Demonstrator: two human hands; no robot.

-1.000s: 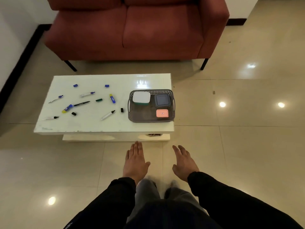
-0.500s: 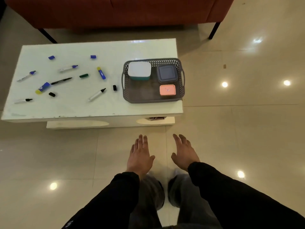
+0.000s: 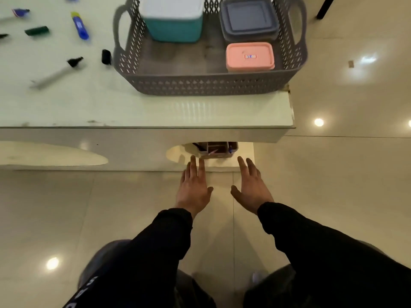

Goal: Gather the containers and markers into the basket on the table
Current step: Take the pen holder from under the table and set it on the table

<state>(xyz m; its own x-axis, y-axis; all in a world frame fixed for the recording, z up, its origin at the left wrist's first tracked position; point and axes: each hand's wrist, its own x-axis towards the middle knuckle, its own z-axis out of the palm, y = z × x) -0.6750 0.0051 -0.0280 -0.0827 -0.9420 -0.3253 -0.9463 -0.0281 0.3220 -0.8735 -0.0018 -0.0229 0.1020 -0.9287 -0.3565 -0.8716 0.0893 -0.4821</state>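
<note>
The grey basket [image 3: 206, 83] sat at the right end of the white table [image 3: 155, 110], at about twelve o'clock from the hands, and three containers already lay inside it: a white-lidded teal box [image 3: 173, 21] at its far left, a dark grey box [image 3: 249, 18] at its far right and a small pink box [image 3: 250, 56] in the near right corner. That left the near left part of the basket floor bare, which looked like room kept for the pens. The markers lay loose on the tabletop at ten to eleven o'clock: a white marker with a black cap [image 3: 57, 73], a blue marker [image 3: 80, 26], a green cap [image 3: 36, 31] and a black cap [image 3: 106, 56] just beside the basket wall. The left hand [image 3: 194, 190] and the right hand [image 3: 251, 190] were both spread flat, palms down and fingers straight, below the table edge and over the floor, holding nothing and touching nothing. Judging by that, the containers were done and the markers not yet begun.
</note>
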